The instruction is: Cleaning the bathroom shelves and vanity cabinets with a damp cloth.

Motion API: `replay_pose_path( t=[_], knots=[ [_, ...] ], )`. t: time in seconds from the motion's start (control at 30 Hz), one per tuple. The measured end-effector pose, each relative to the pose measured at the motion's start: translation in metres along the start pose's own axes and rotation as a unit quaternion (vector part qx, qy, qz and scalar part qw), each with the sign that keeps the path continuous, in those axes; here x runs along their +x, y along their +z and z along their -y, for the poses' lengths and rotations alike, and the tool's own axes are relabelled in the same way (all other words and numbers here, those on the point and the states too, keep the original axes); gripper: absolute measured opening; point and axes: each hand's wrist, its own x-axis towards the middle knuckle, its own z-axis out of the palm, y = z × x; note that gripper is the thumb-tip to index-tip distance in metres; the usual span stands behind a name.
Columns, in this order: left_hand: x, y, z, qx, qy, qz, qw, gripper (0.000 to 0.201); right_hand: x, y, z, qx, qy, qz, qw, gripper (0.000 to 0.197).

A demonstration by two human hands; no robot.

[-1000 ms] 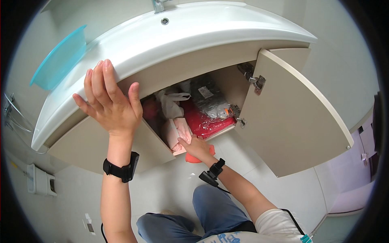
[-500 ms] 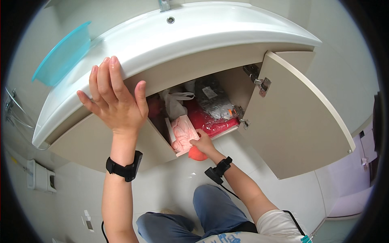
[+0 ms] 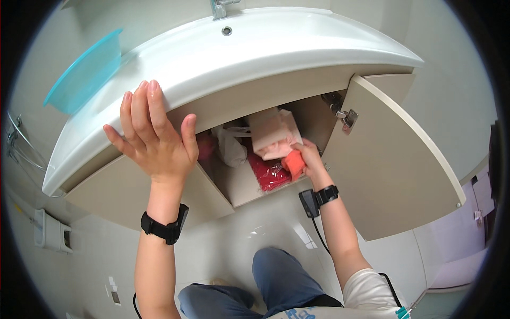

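My left hand (image 3: 159, 141) lies open with fingers spread on the front rim of the white washbasin (image 3: 265, 63). Inside the vanity cabinet (image 3: 239, 199), my right hand (image 3: 312, 158) is closed on the near right corner of a pale open box (image 3: 264, 130). Light pink cloth (image 3: 279, 149) fills the box, which sits tilted over a red plastic-wrapped package (image 3: 271, 176). An orange-red cloth (image 3: 294, 166) hangs at the box's corner, against my right fingers. Left of the box sits a white plastic bag (image 3: 232, 149).
The right cabinet door (image 3: 393, 159) stands swung out beside my right arm, its hinges (image 3: 346, 119) showing. A light-blue plastic basin (image 3: 87, 72) leans at the washbasin's left end. The faucet (image 3: 219, 9) is at the back. My knees are just below the cabinet.
My right hand has moved the box right and deeper into the cabinet, from the left side onto the red package. The grey plastic-wrapped item is now covered. My left hand stays on the rim.
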Motion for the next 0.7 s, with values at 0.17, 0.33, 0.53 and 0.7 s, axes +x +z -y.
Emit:
replay_pose_path(
  t=[0.17, 0.33, 0.53, 0.7],
  knots=[
    [0.002, -0.004, 0.003, 0.007, 0.003, 0.002, 1.0, 0.052, 0.045, 0.0, -0.007, 0.01, -0.035, -0.069, 0.997, 0.023],
    [0.002, -0.001, -0.001, 0.0, 0.003, 0.002, 1.0, 0.053, 0.077, -0.005, -0.026, -0.071, -0.109, -0.178, 0.975, 0.033],
    [0.002, -0.005, 0.003, 0.005, 0.007, 0.005, 1.0, 0.052, 0.065, 0.006, -0.038, -0.211, -0.108, -0.19, 0.953, 0.039],
    [0.002, -0.002, -0.001, -0.001, 0.001, 0.006, 1.0, 0.052, 0.06, -0.013, -0.037, -0.09, -0.098, -0.143, 0.981, 0.038]
  ],
)
